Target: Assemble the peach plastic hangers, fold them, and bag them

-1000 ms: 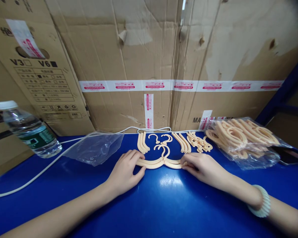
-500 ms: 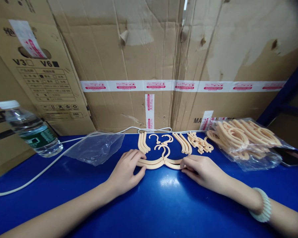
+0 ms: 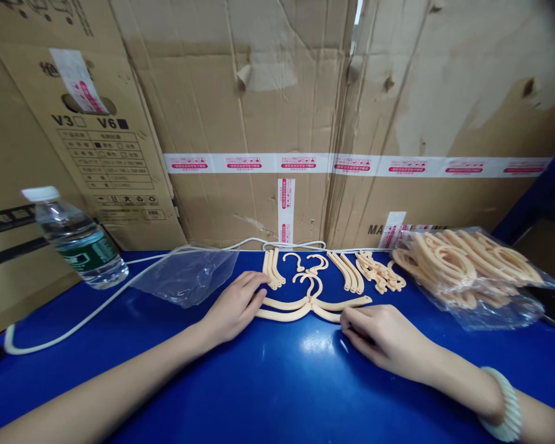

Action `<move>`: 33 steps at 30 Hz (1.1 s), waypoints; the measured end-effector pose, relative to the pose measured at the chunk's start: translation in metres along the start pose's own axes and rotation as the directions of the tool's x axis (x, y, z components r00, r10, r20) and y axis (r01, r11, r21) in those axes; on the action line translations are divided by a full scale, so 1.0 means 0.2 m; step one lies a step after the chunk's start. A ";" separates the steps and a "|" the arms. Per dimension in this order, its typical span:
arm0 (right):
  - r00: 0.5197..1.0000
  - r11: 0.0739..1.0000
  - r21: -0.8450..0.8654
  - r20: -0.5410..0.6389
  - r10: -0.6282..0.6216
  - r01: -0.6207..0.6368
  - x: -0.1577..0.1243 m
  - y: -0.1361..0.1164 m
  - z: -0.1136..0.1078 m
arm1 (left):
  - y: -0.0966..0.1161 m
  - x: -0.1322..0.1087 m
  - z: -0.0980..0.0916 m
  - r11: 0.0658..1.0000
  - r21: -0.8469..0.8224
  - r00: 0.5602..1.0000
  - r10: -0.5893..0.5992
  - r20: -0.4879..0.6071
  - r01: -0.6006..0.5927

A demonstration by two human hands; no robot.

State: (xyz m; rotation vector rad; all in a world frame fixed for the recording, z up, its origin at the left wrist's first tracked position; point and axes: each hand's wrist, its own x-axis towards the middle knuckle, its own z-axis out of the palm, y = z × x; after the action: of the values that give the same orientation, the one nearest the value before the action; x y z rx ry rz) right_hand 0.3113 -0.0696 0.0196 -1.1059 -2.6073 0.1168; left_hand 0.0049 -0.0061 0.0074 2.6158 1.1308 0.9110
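Two cream hangers lie one behind another on the blue table.

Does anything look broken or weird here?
Yes, the big cardboard at the back looks damaged. A torn flap curls out from it above the white tape, while the cardboard around it is mostly flat. I see no spill on the blue table.

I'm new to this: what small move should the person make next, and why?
Probably the left hand should pick up one of the three loose curved sticks near its fingertips. Two hangers already lie in front with hooks and arms together, while those sticks and some spare hooks lie apart. The right hand is at one hanger's end, so the left seems better placed.
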 end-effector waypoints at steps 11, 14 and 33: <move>1.000 0.992 -0.129 0.013 0.006 -0.004 -0.01 0.00 0.02 | -0.04 -0.01 0.02 0.998 -0.033 0.998 0.051 0.047 -0.050; 1.000 0.996 -0.092 -0.022 0.001 -0.003 0.00 -0.01 0.01 | -0.03 -0.01 0.01 0.998 -0.038 0.997 0.054 0.047 -0.052; 0.994 0.984 -0.162 -0.090 0.063 -0.077 0.36 0.29 -0.10 | -0.06 0.02 0.02 0.999 -0.028 1.000 0.024 -0.004 -0.024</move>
State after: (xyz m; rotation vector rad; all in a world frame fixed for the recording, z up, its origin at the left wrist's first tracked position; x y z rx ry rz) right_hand 0.3104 0.0209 0.0458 -1.2308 -2.5403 -0.1305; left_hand 0.0015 0.0049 0.0014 2.6124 1.0817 0.9303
